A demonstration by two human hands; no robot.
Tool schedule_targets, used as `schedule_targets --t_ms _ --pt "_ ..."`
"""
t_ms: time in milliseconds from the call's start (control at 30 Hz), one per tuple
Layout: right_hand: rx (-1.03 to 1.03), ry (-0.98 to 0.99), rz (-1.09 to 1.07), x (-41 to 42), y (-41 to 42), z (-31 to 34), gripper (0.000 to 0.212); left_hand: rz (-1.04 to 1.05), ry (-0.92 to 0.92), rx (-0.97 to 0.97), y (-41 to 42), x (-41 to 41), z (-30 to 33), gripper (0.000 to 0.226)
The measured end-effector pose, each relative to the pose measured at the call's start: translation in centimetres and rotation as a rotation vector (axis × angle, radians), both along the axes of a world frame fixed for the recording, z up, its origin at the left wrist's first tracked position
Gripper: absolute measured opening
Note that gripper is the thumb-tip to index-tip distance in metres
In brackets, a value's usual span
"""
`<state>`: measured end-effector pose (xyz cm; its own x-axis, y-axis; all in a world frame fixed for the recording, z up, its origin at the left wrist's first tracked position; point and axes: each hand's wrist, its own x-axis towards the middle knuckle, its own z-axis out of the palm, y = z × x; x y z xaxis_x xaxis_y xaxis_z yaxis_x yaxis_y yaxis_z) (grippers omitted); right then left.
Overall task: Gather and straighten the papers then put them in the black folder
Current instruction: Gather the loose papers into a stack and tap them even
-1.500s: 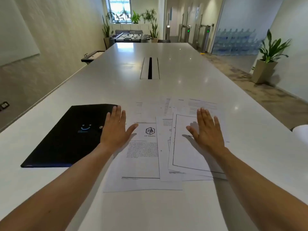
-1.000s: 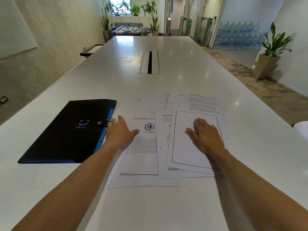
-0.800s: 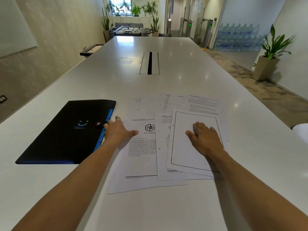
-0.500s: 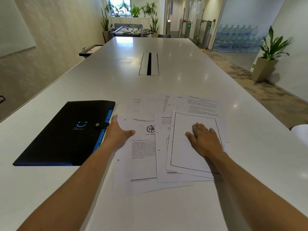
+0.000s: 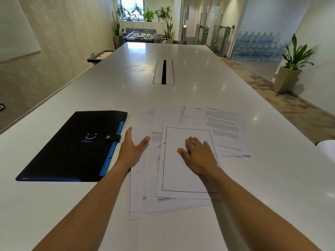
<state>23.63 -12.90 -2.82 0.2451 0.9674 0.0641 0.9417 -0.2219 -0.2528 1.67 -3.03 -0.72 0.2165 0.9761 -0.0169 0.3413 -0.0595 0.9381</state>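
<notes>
Several white printed papers [image 5: 183, 176] lie in a loose overlapping pile on the long white table [image 5: 181, 95]. My right hand [image 5: 198, 156] lies flat, palm down, on the top sheet, which carries a black frame. My left hand [image 5: 132, 149] stands on edge against the left side of the pile, fingers apart, holding nothing. The black folder [image 5: 72, 147] with a blue edge, a smile logo and a snap strap lies closed just left of my left hand. More sheets [image 5: 223, 120] spread out beyond the pile.
A cable slot [image 5: 164, 72] runs down the table's middle, far from the papers. A white rounded object [image 5: 328, 147] shows at the right edge. A potted plant [image 5: 290, 69] stands on the floor at the right.
My left hand has slid the left sheet rightward under the framed sheets, so the pile is narrower. My right hand stays pressed on the top sheet. The folder has not moved.
</notes>
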Motion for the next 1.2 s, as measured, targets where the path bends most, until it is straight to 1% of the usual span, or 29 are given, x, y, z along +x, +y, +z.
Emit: schedule_targets --t_ms 100,167,233,300,367,433,467,533,633,800,867,933,1067,1167,1200 --pt "0.014 0.007 0.022 -1.5 0.5 0.0 0.071 -0.008 -0.015 0.021 -0.4 0.1 0.2 0.093" --pt "0.038 0.046 0.044 -2.4 0.7 0.0 0.070 -0.025 -0.027 0.037 -0.7 0.1 0.5 0.095" --pt "0.108 0.085 0.033 -2.7 0.7 0.1 0.069 -0.044 -0.040 0.038 -0.8 -0.1 0.6 0.098" --pt "0.229 0.088 -0.073 -2.5 0.6 0.4 0.067 -0.061 -0.040 0.039 -0.7 -0.3 0.5 0.102" --pt "0.293 0.136 -0.259 -1.7 0.2 0.8 0.063 -0.070 -0.052 0.031 -0.7 -0.5 0.5 0.103" --pt "0.245 0.165 -0.376 -0.9 -0.4 0.7 0.066 -0.071 -0.077 0.019 -0.7 -0.4 0.5 0.102" --pt "0.206 0.178 -0.390 -0.7 -0.7 0.6 0.069 -0.070 -0.085 0.017 -0.7 -0.3 0.5 0.101" --pt "0.170 0.247 -0.365 -1.0 -1.2 0.1 0.071 -0.073 -0.104 0.015 -0.9 -0.2 0.6 0.099" --pt "0.206 0.382 -0.354 -2.4 -1.3 0.2 0.070 -0.076 -0.114 0.013 -1.0 -0.1 0.7 0.096" --pt "0.266 0.622 -0.351 -4.7 -0.5 1.8 0.065 -0.067 -0.025 0.037 -0.8 -0.2 0.1 0.102" --pt "0.280 0.681 -0.341 -5.3 -0.4 2.2 0.063 -0.076 -0.009 0.033 -0.7 -0.2 0.1 0.104" --pt "0.291 0.718 -0.351 -5.5 -0.4 2.3 0.061 -0.084 -0.033 0.009 -0.7 -0.3 0.4 0.103" --pt "0.384 0.857 -0.403 -5.4 -1.0 2.6 0.062 -0.080 -0.212 -0.050 -0.5 -0.9 0.9 0.093" --pt "0.427 0.963 -0.517 -4.3 -1.1 3.2 0.072 -0.124 -0.304 -0.016 -0.3 -1.3 1.5 0.074" --pt "0.425 1.040 -0.537 -3.8 -1.1 3.4 0.077 -0.142 -0.318 0.006 -0.2 -1.4 1.9 0.068"
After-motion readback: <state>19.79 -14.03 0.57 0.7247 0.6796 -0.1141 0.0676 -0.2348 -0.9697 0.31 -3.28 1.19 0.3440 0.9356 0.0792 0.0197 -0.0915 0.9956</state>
